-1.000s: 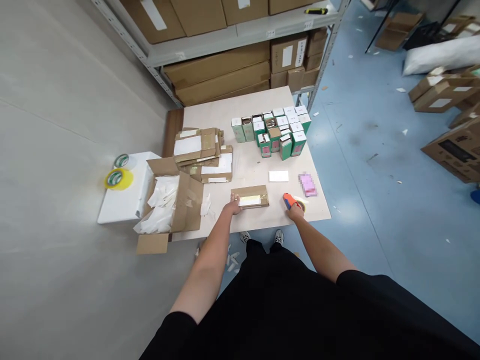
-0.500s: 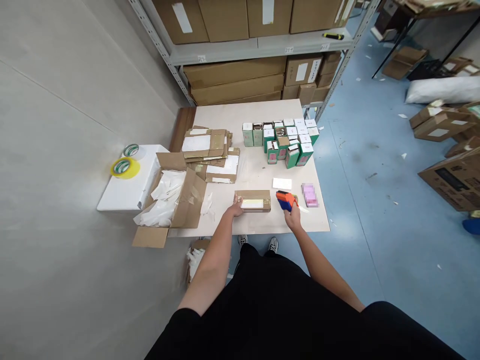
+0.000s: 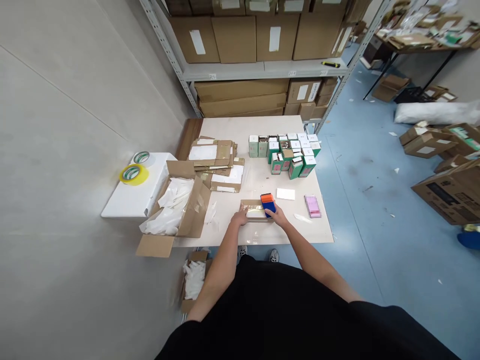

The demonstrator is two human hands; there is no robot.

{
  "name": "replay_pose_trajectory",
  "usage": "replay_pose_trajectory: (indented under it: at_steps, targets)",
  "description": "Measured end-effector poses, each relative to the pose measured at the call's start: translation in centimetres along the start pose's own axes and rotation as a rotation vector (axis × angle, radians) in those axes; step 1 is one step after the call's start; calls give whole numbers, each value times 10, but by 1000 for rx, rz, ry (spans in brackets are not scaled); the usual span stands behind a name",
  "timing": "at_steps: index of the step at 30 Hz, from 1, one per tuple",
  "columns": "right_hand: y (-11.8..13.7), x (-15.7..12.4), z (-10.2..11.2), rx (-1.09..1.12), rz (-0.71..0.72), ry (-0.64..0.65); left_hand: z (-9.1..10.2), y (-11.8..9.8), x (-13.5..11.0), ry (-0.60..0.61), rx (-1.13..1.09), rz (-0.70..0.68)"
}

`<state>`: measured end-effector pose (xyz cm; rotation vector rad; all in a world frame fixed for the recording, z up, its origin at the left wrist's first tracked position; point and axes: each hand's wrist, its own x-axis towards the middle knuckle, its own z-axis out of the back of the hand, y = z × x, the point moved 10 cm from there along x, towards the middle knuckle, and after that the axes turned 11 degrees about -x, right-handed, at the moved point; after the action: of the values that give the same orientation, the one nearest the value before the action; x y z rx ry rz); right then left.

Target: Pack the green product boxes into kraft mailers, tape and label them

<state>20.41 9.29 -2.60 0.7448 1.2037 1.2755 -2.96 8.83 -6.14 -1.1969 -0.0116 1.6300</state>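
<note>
A small brown cardboard box (image 3: pixel 256 212) with a pale label lies near the table's front edge. My left hand (image 3: pixel 240 216) grips its left end, fingers closed against the side. In my right hand (image 3: pixel 278 217) is an orange and blue tape dispenser (image 3: pixel 267 204), held over the box's right end. Whether the dispenser touches the box I cannot tell. Just behind lies a white card (image 3: pixel 285 193), and to the right a pink stack (image 3: pixel 312 206), blurred out. A scrap of white material (image 3: pixel 302 218) rests right of my right hand.
Several green and white cartons (image 3: pixel 296 155) stand at the table's back right. Flattened cardboard (image 3: pixel 213 152) is piled at the left. An open carton (image 3: pixel 191 220) with white bags overhangs the front left corner. Tape rolls (image 3: pixel 134 174) sit on a white box (image 3: pixel 123 200). Behind is a shelf (image 3: pixel 240 71).
My right hand has brought the tape dispenser leftward from beside the box to over its right end. My left hand still holds the box's left end. The camera view has tilted up slightly.
</note>
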Motion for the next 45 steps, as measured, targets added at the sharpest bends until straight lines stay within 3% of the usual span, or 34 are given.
replay_pose_trajectory:
  at_steps: [3, 6, 8, 10, 12, 14, 21, 27, 32, 40, 45]
  targets:
    - [2, 1, 0, -19, 20, 23, 28, -14, -2, -131, -99, -53]
    - [5, -5, -1, -71, 38, 30, 52, -56, -8, -254, -325, -256]
    - [7, -9, -3, -120, 45, 37, 51, -93, -10, -167, -481, -417]
    - [9, -13, -5, -159, 47, 48, 41, -123, -10, -12, -553, -493]
    - [11, -15, -6, -176, 45, 58, 36, -140, -10, 83, -572, -515]
    - [14, -16, -6, -180, 45, 64, 38, -145, -9, 94, -565, -516]
    - [30, -14, -8, -272, 90, 89, 58, -125, -6, -89, -572, -466]
    - [30, -7, 9, -472, 11, 39, 61, -88, -11, -236, -709, -417]
    - [37, -4, 18, -501, 22, 55, 72, -64, -19, -340, -696, -361]
    - [51, 5, 17, -702, 45, 99, 92, -23, -34, -547, -640, -280]
    - [55, 14, 4, -822, 34, 135, 89, 9, -31, -563, -592, -172]
